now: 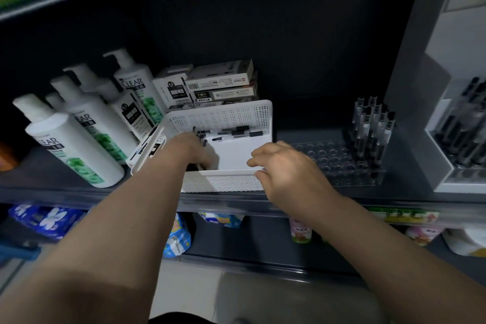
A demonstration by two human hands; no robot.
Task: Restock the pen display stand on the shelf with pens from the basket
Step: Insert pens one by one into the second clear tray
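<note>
- Up on the dark shelf [65,193], from our head view, we've got the white perforated basket [221,116] sitting front and centre, its front wall right at the shelf edge.
- We see our left hand [193,151] down inside the basket at its left end, fingers curled round a bunch of pens [201,138]; dark ends poke out past the knuckles and again under the palm.
- More loose pens [236,132] lie flat on the basket floor along the back wall, clear of the hand.
- Over at the basket's front right corner sits our right hand [286,166], fingers loosely bent and gripping nothing. Fingertips are right at the front rim; whether they actually touch it, we can't tell.
- Just right of the basket stands the clear pen display stand [334,166]: rows of bare round holes on the side nearest the basket.
- At the stand's far right end a cluster of standing pens [373,126] is upright in the holes, dark tips up.
- Further right of the basket, beyond the stand, rises a tall grey display unit [415,81] with dark pens [462,123] packed inside it.
- Left of the basket, white shampoo bottles [76,144] crowd together, green on their labels.
- Behind the basket, pen boxes [221,81] are stacked against the dark back panel.
- Below the basket, a lower shelf shows colourful packets [176,239], too blurred to read.
</note>
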